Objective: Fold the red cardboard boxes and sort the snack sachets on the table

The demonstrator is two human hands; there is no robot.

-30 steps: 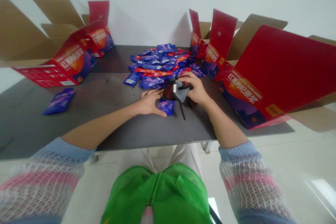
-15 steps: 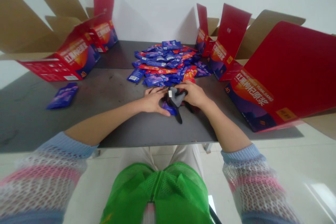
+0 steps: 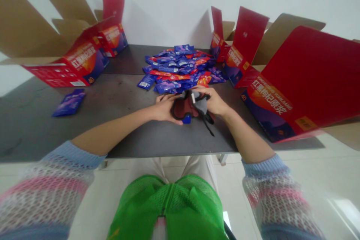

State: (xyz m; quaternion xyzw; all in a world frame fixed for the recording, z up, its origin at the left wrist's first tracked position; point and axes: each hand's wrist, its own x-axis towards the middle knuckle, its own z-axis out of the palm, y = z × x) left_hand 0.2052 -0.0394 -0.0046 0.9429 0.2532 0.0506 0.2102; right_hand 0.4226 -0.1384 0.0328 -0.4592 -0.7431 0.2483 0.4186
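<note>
A dark red and grey cloth eye mask (image 3: 182, 108) with black edging is between my two hands, above the table near its front edge. My left hand (image 3: 164, 108) is closed around its left side, with the thumb along the lower edge; some fingers are hidden behind it. On the grey, folded-looking right part, my right hand (image 3: 212, 100) is closed, its fingertips partly covered. Black straps (image 3: 208, 122) dangle below the right hand. Just under the mask, a bit of a blue sachet (image 3: 186, 119) shows; the rest is hidden.
A heap of blue and red sachets (image 3: 174, 69) lies beyond my hands. One blue sachet (image 3: 69, 103) lies apart at left. Open red cartons stand at left (image 3: 84, 60) and right (image 3: 270, 101), flaps raised. The dark table (image 3: 126, 135) ends close to my body.
The eye mask has spread out and turned, so its dark red side now shows and covers more of the blue sachet. My right hand has shifted slightly right.
</note>
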